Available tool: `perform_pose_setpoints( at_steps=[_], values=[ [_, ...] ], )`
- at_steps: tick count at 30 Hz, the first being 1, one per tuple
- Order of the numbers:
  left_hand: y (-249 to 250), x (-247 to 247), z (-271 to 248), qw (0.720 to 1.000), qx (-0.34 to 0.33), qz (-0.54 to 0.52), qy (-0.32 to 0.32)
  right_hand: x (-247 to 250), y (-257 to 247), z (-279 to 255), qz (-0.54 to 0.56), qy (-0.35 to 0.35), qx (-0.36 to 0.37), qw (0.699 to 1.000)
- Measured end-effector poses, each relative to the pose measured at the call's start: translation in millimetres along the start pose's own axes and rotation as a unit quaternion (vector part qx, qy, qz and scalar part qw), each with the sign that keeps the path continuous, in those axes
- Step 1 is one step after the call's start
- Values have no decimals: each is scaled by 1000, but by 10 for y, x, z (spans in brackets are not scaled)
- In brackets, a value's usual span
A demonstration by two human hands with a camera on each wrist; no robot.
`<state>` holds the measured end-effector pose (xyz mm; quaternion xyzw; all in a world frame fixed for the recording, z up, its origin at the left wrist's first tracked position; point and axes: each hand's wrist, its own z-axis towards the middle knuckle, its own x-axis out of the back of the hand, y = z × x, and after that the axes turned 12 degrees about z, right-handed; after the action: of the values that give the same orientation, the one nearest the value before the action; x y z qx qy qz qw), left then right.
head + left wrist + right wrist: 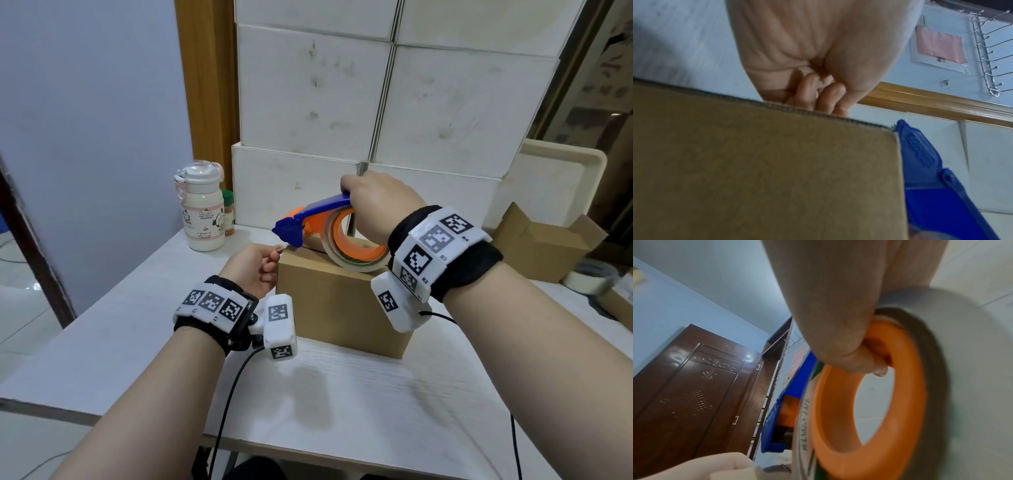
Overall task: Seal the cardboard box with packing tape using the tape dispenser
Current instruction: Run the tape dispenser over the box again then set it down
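A brown cardboard box (335, 308) stands on the white table (359, 404). My right hand (359, 202) grips the blue and orange tape dispenser (291, 231) above the box top, fingers hooked through the orange core of the clear tape roll (352, 253). The dispenser's blue toothed head sits at the box's top left edge. My left hand (255, 270) is beside that edge with curled fingers and seems to pinch the loose tape end. The left wrist view shows the box side (766, 170), the curled fingers (818, 100) and the dispenser head (931, 186). The right wrist view shows the orange core (910, 386).
A white drink bottle (202, 209) and a small green-capped jar (227, 212) stand at the table's back left. Stacked white boxes (376, 102) rise right behind the cardboard box. To the right are an open cardboard box (541, 246) and a spare tape roll (589, 277).
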<state>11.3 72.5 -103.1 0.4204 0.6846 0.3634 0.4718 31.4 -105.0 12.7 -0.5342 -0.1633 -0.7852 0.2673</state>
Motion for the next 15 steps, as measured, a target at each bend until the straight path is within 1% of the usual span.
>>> perform_pose_setpoints(
  at_steps=[3, 7, 9, 12, 13, 15],
  values=[
    [-25, -28, -7, 999, 7, 46, 4, -1, -11, 4, -1, 0, -2, 1000],
    [-61, -36, 46, 991, -16, 121, 63, -14, -13, 8, 4, 0, -6, 1000],
    [-39, -55, 53, 980, -31, 175, 93, -21, -13, 17, 9, 1, -9, 1000],
    [0, -95, 51, 953, -58, 267, 129, -35, -16, 27, 16, -1, -14, 1000],
    [4, -106, 51, 946, -70, 286, 136, -41, -17, 31, 19, -1, -16, 1000],
    [2, -124, 57, 940, -83, 298, 146, -49, -13, 37, 24, 0, -17, 1000]
  ],
)
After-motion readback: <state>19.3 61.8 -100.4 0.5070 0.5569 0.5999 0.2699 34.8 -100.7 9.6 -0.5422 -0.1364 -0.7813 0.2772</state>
